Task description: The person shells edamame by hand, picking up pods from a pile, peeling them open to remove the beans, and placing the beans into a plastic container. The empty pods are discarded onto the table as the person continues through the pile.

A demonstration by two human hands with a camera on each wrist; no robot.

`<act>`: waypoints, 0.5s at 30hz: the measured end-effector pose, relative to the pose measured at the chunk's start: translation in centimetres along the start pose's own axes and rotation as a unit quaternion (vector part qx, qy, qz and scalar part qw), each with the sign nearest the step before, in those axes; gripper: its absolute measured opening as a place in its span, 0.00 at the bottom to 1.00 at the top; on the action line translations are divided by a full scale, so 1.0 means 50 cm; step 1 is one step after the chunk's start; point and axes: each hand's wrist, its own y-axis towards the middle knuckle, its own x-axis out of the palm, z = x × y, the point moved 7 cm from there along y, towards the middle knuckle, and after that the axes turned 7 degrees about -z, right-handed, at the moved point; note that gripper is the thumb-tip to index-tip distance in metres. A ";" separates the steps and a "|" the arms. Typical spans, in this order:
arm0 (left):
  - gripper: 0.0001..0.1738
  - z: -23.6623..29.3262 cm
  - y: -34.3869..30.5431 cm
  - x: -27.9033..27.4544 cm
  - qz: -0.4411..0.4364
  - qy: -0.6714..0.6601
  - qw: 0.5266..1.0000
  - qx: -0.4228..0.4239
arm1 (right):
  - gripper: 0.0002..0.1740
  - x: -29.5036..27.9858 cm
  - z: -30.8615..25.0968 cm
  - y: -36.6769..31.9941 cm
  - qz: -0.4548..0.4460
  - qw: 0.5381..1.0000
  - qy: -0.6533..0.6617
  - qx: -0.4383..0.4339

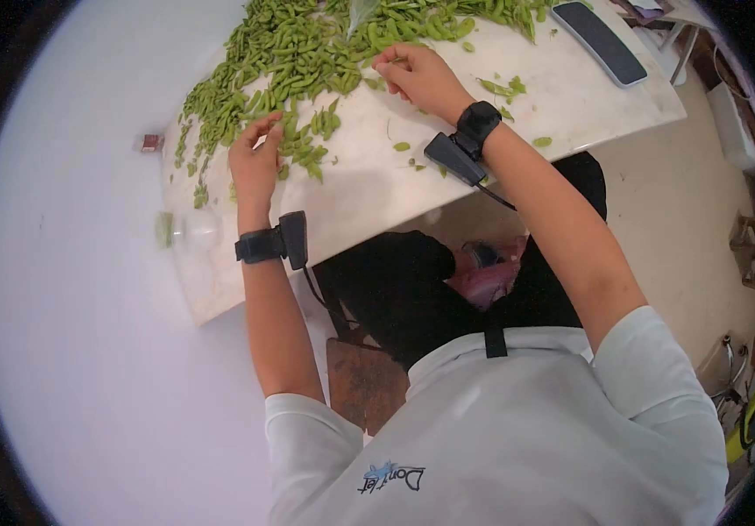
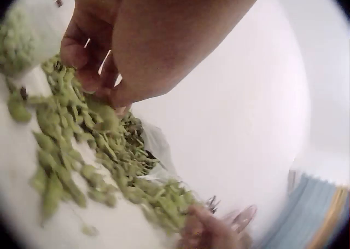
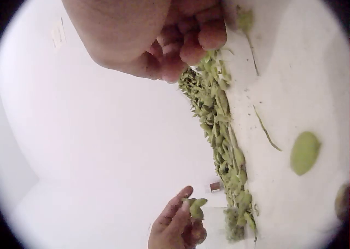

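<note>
Green soybean pods (image 1: 294, 66) lie heaped along the far side of the white tabletop (image 1: 360, 197). At the heap's near left edge, my left hand (image 1: 255, 167) pinches a green pod (image 3: 197, 208) between thumb and fingers. The same pod (image 2: 101, 113) shows under the fingertips in the left wrist view. My right hand (image 1: 425, 81) is over the heap's near right edge, fingers curled and thumb close to the index finger. A few pods show behind its fingertips (image 3: 191, 49) in the right wrist view; I cannot tell whether it holds anything.
Loose pods (image 1: 504, 89) and scraps lie right of the heap. A dark-faced, phone-like device (image 1: 601, 42) rests near the table's right edge. A clear container (image 1: 189, 230) with green contents stands at the left edge; a small reddish item (image 1: 149, 142) is beyond it.
</note>
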 end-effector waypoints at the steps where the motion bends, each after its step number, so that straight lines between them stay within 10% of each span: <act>1: 0.14 -0.008 0.008 0.006 0.013 -0.048 0.999 0.001 | 0.12 -0.001 -0.002 0.000 0.004 1.000 0.001 -0.006; 4: 0.12 -0.003 0.025 0.022 0.065 -0.034 0.996 0.041 | 0.12 -0.006 0.001 -0.001 0.014 1.000 -0.001 -0.012; 7: 0.12 0.061 -0.004 0.025 0.140 0.257 0.953 0.077 | 0.12 -0.005 0.004 0.002 0.012 1.000 -0.006 -0.004; 15: 0.13 0.039 0.036 0.022 0.097 0.276 0.955 0.045 | 0.13 -0.002 0.009 0.011 0.006 1.000 -0.010 -0.001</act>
